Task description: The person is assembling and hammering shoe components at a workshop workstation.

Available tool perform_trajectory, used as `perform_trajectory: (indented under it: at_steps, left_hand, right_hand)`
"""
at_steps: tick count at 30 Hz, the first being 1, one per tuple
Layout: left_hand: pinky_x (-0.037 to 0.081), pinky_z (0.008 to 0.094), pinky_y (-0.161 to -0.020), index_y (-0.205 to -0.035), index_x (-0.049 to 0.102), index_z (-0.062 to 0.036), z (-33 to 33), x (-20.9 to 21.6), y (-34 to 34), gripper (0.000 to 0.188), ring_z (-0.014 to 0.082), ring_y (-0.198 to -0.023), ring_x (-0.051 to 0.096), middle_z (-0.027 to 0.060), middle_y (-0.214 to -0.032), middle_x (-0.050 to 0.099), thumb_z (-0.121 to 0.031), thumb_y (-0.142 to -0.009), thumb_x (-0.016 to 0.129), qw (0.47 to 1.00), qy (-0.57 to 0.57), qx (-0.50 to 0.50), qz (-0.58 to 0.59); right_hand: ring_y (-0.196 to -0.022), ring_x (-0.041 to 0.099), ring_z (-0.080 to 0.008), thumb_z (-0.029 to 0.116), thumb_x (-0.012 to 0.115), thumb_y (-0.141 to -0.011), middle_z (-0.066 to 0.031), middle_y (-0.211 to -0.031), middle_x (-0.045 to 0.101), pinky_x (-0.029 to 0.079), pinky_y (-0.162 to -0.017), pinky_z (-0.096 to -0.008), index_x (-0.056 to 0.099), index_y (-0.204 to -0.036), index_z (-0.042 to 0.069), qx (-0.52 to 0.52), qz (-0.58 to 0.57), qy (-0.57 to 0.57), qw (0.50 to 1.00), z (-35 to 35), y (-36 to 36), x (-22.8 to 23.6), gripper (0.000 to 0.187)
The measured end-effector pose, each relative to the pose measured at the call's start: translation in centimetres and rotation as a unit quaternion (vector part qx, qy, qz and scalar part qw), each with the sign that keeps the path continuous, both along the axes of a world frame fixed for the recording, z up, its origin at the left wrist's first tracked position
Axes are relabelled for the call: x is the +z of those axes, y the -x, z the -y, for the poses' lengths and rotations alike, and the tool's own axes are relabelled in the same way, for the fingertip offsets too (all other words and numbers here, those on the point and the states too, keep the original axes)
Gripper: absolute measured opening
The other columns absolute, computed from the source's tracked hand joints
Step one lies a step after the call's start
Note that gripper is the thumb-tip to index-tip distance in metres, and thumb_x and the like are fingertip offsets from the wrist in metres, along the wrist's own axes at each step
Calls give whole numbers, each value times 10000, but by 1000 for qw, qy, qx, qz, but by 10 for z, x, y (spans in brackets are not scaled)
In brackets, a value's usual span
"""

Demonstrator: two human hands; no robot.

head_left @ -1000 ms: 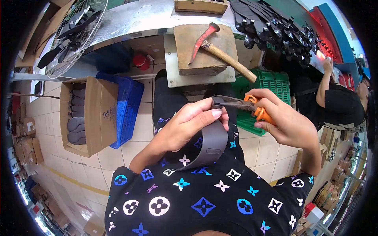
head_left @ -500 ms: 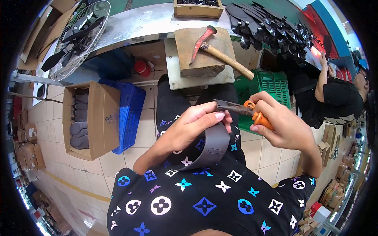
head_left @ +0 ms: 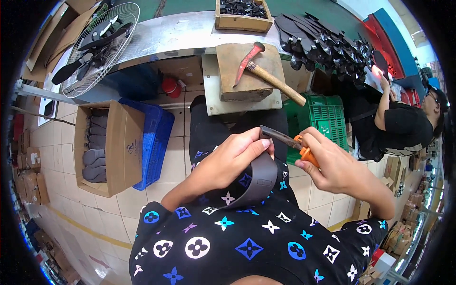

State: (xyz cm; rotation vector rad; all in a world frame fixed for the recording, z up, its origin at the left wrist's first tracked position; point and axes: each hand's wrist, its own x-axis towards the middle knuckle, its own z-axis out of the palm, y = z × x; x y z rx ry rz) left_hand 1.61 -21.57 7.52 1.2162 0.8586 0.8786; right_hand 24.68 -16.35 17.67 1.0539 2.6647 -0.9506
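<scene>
Strip point(head_left: 262, 178) of dark grey material hangs in a curve over the person's lap, its lower end close to the patterned black shirt point(head_left: 247, 228) and an oval mark on its outer face. At its upper end it sits in the grip of the left hand point(head_left: 235, 159), closed on it with the thumb laid on top. The right hand point(head_left: 332, 164) has a closed grip around the orange handles of a pair of pliers point(head_left: 286, 139); their dark metal nose points left and reaches the left fingertips, though whether it pinches the strip I cannot tell.

Beyond the hands, a hammer point(head_left: 278, 84) with a red head and wooden handle lies aslant on a brownish block point(head_left: 228, 61), the handle's end jutting past its edge. The block rests on a pale board point(head_left: 212, 92). To the right of it stands a green crate point(head_left: 328, 116); to the left, a cardboard box point(head_left: 126, 147) of grey soles point(head_left: 95, 159) beside a blue crate point(head_left: 159, 128), with a red bucket point(head_left: 171, 87) farther back.

On the metal bench point(head_left: 175, 33) are a wooden tray point(head_left: 243, 23) of small black pieces point(head_left: 241, 8) and, right of it, a heap of black soles point(head_left: 323, 42). At far right, a co-worker point(head_left: 406, 121) in black has an arm raised toward a glowing light.
</scene>
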Motion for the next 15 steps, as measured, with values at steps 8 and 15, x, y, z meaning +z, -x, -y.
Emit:
perform_trajectory:
  at_steps: [8, 15]
  left_hand:
    - [453, 355, -762, -997, 564, 8, -3, 22, 3, 295, 262, -788, 593, 146, -828, 615, -247, -1053, 426, 999, -29, 24, -23]
    - [455, 320, -827, -1001, 571, 11, -9, 20, 21, 304, 193, -863, 599, 117, -885, 644, -251, -1053, 425, 998, 16, 37, 56]
  right_hand:
    - [-929, 559, -416, 125, 652, -897, -224, -1049, 515, 462, -825, -471, 496, -1093, -55, -10, 18, -13, 1000, 1, 9, 17, 308]
    - [-1036, 600, -311, 314, 638, -958, -168, -1093, 591, 478, -898, -388, 570, -1087, -44, 76, -68, 49, 994, -64, 2, 15, 387]
